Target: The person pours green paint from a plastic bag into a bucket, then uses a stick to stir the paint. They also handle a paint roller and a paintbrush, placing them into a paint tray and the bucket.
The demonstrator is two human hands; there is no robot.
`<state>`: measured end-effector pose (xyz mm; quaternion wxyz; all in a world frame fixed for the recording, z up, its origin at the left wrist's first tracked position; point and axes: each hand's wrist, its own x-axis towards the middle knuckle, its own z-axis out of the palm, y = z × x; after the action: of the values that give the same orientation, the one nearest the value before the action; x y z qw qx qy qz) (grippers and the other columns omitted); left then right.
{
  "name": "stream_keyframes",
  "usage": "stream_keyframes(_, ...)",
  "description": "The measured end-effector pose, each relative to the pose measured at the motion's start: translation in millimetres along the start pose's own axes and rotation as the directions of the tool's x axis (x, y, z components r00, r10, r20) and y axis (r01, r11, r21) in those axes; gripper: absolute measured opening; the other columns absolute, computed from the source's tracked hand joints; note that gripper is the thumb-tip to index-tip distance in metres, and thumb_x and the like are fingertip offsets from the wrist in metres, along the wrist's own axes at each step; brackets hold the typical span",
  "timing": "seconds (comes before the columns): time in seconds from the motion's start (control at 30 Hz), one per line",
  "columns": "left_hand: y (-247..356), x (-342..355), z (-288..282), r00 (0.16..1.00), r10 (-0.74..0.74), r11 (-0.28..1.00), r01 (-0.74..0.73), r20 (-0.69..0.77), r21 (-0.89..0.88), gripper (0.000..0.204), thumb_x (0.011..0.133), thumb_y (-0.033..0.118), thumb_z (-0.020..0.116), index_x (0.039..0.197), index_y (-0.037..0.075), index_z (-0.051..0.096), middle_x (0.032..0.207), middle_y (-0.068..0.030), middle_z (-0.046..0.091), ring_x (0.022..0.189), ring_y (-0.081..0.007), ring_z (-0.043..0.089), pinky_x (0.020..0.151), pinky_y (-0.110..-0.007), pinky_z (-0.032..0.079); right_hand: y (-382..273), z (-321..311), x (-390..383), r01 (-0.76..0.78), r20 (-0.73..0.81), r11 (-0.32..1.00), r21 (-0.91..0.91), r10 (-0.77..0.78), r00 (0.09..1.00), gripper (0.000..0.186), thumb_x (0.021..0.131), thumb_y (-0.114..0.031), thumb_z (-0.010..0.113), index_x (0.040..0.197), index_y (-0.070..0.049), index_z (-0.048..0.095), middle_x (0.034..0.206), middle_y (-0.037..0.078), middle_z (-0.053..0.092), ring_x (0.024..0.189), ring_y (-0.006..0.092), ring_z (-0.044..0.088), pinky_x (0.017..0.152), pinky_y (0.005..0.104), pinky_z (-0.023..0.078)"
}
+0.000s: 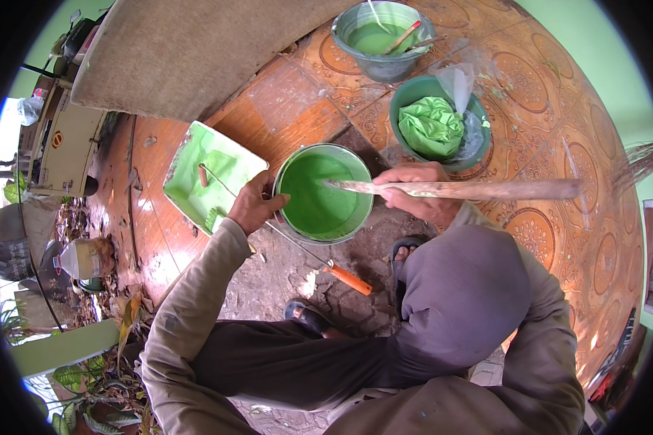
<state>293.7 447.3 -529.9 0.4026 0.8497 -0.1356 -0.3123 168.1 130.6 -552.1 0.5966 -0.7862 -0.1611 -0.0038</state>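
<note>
A round bucket of green paint point(318, 230) stands in front of me. My left hand point(255, 204) grips its left rim, thumb over the edge and fingers outside. My right hand point(422, 190) is closed around a long wooden stick point(500, 190). The stick lies nearly level across the bucket's right rim; its left end reaches into the green paint. Left of the bucket sits a white paint tray point(183, 190) smeared with green. A wire with a small brown grip point(203, 175) crosses it. Below the bucket, an orange handle point(350, 280) on a metal rod rests on the ground.
A grey bucket point(386, 71) holds green paint and sticks at the back. Nearer, a green basin point(403, 109) contains a bright green bag. A large brown board point(189, 54) leans at the back left. Patterned orange tiles point(533, 228) extend rightward; plants point(83, 373) grow at lower left.
</note>
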Motion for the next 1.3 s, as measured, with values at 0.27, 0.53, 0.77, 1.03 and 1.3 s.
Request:
stream_keyframes(0.27, -5.1, -0.8, 0.1, 0.999, 0.037, 0.998, -0.035, -0.034, 0.053, 0.021, 0.083, 0.008, 0.067, 0.093, -0.003, 0.052, 0.072, -0.0073, 0.057, 0.055, -0.0142, 0.058, 0.047, -0.029, 0.046, -3.9, 13.0, 5.7, -0.032, 0.148, 0.993, 0.115, 0.015, 0.989, 0.026, 0.086, -0.012, 0.061, 0.105, 0.005, 0.066, 0.085, 0.012, 0.069, 0.07, 0.0139, 0.068, 0.064, 0.0267, 0.053)
stream_keyframes(0.53, -4.7, 4.0, 3.2, 0.997, 0.052, 0.996, -0.048, -0.048, 0.073, 0.026, 0.081, 0.011, 0.071, 0.092, -0.006, 0.055, 0.071, -0.0103, 0.059, 0.057, -0.0153, 0.059, 0.048, -0.031, 0.048, -38.2, -16.0, 29.5, -0.027, 0.11, 1.0, -0.012, 0.028, 0.994, 0.02, 0.085, -0.018, 0.064, 0.093, 0.0, 0.068, 0.075, 0.009, 0.068, 0.065, 0.0134, 0.065, 0.06, 0.0278, 0.051)
stream_keyframes(0.77, -5.6, 11.6, 2.4, 0.998, 0.041, 0.999, -0.039, -0.05, 0.033, 0.032, 0.079, 0.014, 0.072, 0.097, -0.008, 0.056, 0.078, -0.014, 0.062, 0.061, -0.0186, 0.064, 0.05, -0.032, 0.055, -36.0, -10.4, 59.5, 0.212, 0.228, 0.92, -0.331, -0.14, 0.964, 0.018, 0.081, -0.014, 0.065, 0.089, 0.002, 0.067, 0.077, 0.011, 0.067, 0.064, 0.0203, 0.064, 0.059, 0.0322, 0.05)
stream_keyframes(1.03, -10.6, 9.6, 0.1, 0.996, -0.041, 0.997, 0.037, -0.079, -0.063, 0.034, 0.081, 0.014, 0.071, 0.102, -0.008, 0.056, 0.082, -0.0143, 0.062, 0.065, -0.0198, 0.066, 0.052, -0.03, 0.059, -50.7, -8.3, 52.4, -0.417, 0.205, 0.902, 0.113, 0.39, 0.898, 0.022, 0.089, -0.017, 0.06, 0.091, 0.003, 0.068, 0.075, 0.008, 0.066, 0.061, 0.0125, 0.064, 0.055, 0.0241, 0.053)
stream_keyframes(1.3, -12.4, 11.0, -0.4, 0.996, -0.014, 0.999, 0.011, -0.083, -0.04, 0.032, 0.08, 0.013, 0.07, 0.098, -0.009, 0.055, 0.082, -0.0176, 0.065, 0.062, -0.0216, 0.068, 0.052, -0.032, 0.058, -56.5, 0.8, 63.4, -0.2, 0.202, 0.943, -0.267, 0.257, 0.945, 0.022, 0.088, -0.018, 0.061, 0.091, 0.002, 0.067, 0.073, 0.007, 0.066, 0.061, 0.0113, 0.063, 0.054, 0.0235, 0.05)
